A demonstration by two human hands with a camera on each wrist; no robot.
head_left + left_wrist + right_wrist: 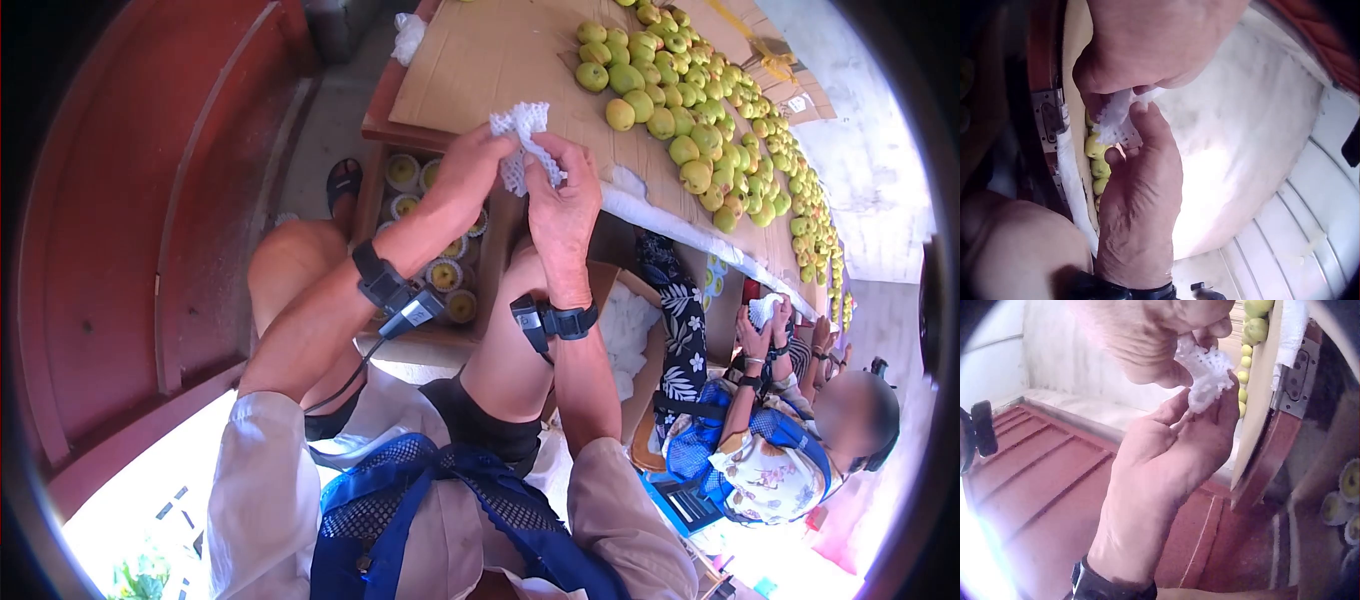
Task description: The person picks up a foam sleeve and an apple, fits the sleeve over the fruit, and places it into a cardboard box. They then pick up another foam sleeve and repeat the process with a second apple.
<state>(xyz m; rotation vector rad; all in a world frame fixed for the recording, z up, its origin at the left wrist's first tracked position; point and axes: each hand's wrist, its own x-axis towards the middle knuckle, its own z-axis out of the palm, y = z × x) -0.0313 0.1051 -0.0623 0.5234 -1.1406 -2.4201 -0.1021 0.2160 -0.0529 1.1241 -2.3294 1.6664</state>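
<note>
A crumpled white foam net (523, 150) is between both hands, above the table's near corner. My left hand (470, 175) pinches its left side, thumb and fingers bent together. On the other side my right hand (565, 205) grips it between thumb and fingers. The left wrist view shows the foam net (1119, 119) with the left hand (1154, 44) above and the right hand (1141, 194) below. In the right wrist view, the foam net (1210, 375) lies between the right hand (1154, 337) above and the left hand (1166, 450). Whether it contains anything is hidden.
Many green apples (685, 120) lie on the cardboard-covered table (470, 75). Below it, a box holds apples in foam nets (445, 272). White foam (625, 330) fills a carton at the right. Another person (775, 450) sits there, holding a foam net. Red doors (110, 230) stand left.
</note>
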